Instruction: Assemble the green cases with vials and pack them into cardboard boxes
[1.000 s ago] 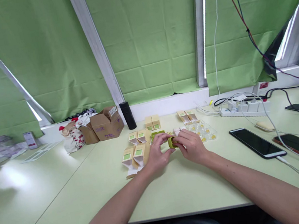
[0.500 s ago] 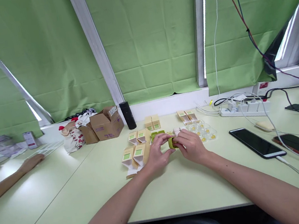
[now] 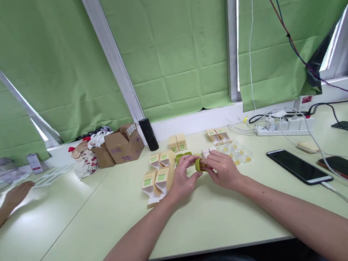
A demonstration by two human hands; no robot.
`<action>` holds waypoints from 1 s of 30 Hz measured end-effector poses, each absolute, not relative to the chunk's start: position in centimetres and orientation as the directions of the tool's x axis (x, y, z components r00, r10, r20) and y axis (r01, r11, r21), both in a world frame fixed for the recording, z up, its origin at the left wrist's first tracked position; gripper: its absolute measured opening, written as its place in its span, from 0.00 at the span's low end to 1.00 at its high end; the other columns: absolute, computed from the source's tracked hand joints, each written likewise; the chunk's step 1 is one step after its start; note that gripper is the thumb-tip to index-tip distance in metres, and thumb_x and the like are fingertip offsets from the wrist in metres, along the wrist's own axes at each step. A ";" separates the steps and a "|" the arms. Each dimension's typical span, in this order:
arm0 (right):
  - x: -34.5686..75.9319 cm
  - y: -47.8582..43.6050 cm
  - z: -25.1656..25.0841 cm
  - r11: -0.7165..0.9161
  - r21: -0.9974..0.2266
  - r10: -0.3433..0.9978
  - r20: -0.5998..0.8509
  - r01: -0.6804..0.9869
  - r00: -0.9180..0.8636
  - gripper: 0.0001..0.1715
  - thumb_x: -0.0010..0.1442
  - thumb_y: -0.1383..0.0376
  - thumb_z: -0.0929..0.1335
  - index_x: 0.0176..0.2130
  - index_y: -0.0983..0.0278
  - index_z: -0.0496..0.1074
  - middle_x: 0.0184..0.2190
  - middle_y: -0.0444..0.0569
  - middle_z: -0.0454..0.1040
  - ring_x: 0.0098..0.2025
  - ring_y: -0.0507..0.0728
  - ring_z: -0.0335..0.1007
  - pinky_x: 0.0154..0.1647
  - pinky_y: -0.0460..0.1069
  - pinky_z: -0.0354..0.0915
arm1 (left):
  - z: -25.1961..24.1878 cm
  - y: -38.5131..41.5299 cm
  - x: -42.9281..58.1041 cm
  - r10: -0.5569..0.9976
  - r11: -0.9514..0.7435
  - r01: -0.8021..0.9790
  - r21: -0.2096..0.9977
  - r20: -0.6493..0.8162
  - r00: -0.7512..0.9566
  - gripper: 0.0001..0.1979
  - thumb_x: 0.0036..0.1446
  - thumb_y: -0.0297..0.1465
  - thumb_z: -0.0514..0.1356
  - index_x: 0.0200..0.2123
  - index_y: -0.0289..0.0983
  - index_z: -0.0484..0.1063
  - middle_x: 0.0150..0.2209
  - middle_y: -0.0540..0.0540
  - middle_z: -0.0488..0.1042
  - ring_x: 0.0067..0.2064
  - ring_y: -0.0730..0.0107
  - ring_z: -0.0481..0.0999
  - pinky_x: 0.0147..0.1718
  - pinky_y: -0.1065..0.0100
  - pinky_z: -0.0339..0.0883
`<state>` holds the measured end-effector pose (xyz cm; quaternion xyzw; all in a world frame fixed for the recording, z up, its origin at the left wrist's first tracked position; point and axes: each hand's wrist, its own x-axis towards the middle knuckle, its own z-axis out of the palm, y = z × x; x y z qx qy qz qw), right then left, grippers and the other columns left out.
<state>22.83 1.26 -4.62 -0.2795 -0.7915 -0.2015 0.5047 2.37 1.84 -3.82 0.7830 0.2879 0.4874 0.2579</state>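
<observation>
Between my two hands is a small yellow-green hollow piece (image 3: 198, 165), with an opening facing right. My left hand (image 3: 184, 177) pinches its left side between thumb and fingers. The fingertips of my right hand (image 3: 221, 168) are at its open side and partly cover it. Just behind my hands lie more green pieces (image 3: 188, 154) and some pale pink-white items (image 3: 205, 152). Left of my left hand stand several small open cardboard boxes (image 3: 151, 182) with green labels. Clear round pieces with yellow centres (image 3: 246, 157) are grouped right of my right hand.
Small boxes (image 3: 177, 142) and open ones (image 3: 216, 136) stand farther back. A black cylinder (image 3: 149, 135), a carton (image 3: 125, 144) and a cloth bag (image 3: 85, 162) line the wall. At right are a phone (image 3: 299, 166), cables and a power strip (image 3: 286, 126). Another person's hand (image 3: 18, 195) is far left.
The green piece has turned slightly in my fingers, while my hands stay almost in place. The other person's hand has moved left along the table.
</observation>
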 end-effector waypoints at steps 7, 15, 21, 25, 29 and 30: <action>23.3 0.8 -4.6 0.794 -0.051 0.265 0.926 0.605 -0.269 0.16 0.68 0.72 0.67 0.54 0.61 0.71 0.37 0.51 0.77 0.37 0.61 0.72 0.36 0.55 0.68 | -3.8 2.2 2.0 0.732 -0.681 0.255 0.686 0.628 0.265 0.22 0.59 0.22 0.69 0.55 0.45 0.78 0.56 0.42 0.72 0.60 0.56 0.76 0.63 0.51 0.71; 22.8 1.1 -5.8 0.784 -0.183 0.445 0.832 0.593 -0.332 0.37 0.67 0.71 0.67 0.70 0.57 0.60 0.61 0.59 0.75 0.61 0.69 0.74 0.49 0.62 0.81 | -4.1 2.3 2.1 0.725 -0.687 0.322 0.651 0.640 0.254 0.24 0.57 0.28 0.74 0.56 0.46 0.80 0.56 0.42 0.70 0.62 0.54 0.75 0.65 0.50 0.72; 22.9 1.9 -6.4 0.801 -0.280 0.461 0.852 0.528 -0.247 0.34 0.67 0.72 0.67 0.69 0.55 0.63 0.60 0.58 0.75 0.61 0.68 0.75 0.52 0.64 0.82 | -3.8 1.9 2.1 0.732 -0.682 0.272 0.679 0.636 0.246 0.23 0.62 0.31 0.70 0.60 0.44 0.75 0.58 0.40 0.69 0.56 0.58 0.81 0.63 0.52 0.73; 22.9 1.8 -6.3 0.806 -0.352 0.481 0.858 0.477 -0.180 0.31 0.67 0.72 0.67 0.66 0.54 0.66 0.59 0.57 0.74 0.58 0.66 0.76 0.50 0.62 0.83 | -3.7 2.0 2.0 0.771 -0.636 0.304 0.709 0.605 0.201 0.10 0.67 0.33 0.64 0.51 0.40 0.77 0.51 0.41 0.73 0.49 0.60 0.83 0.52 0.56 0.76; 22.7 1.6 -6.1 0.815 -0.366 0.477 0.864 0.450 -0.161 0.29 0.65 0.74 0.68 0.63 0.55 0.68 0.57 0.56 0.75 0.55 0.65 0.77 0.50 0.62 0.83 | -4.0 2.4 2.3 0.809 -0.585 0.344 0.735 0.561 0.176 0.05 0.66 0.33 0.65 0.41 0.39 0.79 0.42 0.43 0.75 0.43 0.62 0.80 0.44 0.60 0.73; 22.7 1.6 -6.1 0.815 -0.366 0.479 0.862 0.450 -0.166 0.29 0.65 0.74 0.68 0.62 0.55 0.68 0.57 0.56 0.75 0.55 0.65 0.77 0.49 0.62 0.83 | -4.0 2.4 2.4 0.814 -0.578 0.341 0.742 0.552 0.179 0.05 0.66 0.33 0.64 0.40 0.39 0.79 0.40 0.44 0.76 0.42 0.62 0.79 0.43 0.61 0.72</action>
